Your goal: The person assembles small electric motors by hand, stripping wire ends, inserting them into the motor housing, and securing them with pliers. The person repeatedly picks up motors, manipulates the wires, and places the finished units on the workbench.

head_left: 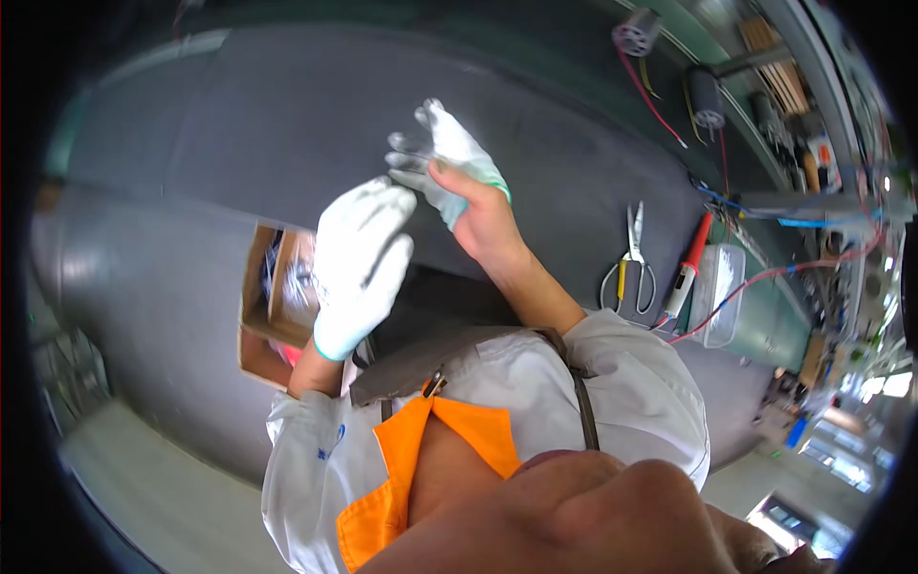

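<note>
My left hand (363,253) wears a white glove with a teal cuff. Its fingers are loosely bent, with the thumb apart from them, and I see nothing in its grasp. The fingertips come close to my right hand (469,196); whether they touch cannot be made out. A second white glove (459,143) with dark-smudged fingers covers the right hand's fingers, which are spread. The bare right thumb and wrist show outside that glove, its teal cuff crossing the hand. Both hands are above the dark grey tabletop (287,115).
Scissors (634,253) lie on the right, beside a red-and-white pen-shaped tool (690,263) and a clear plastic box (724,292). Motors (708,100) with loose wires stand at the far right. An open cardboard box (253,349) holding plastic-wrapped items is by my left forearm.
</note>
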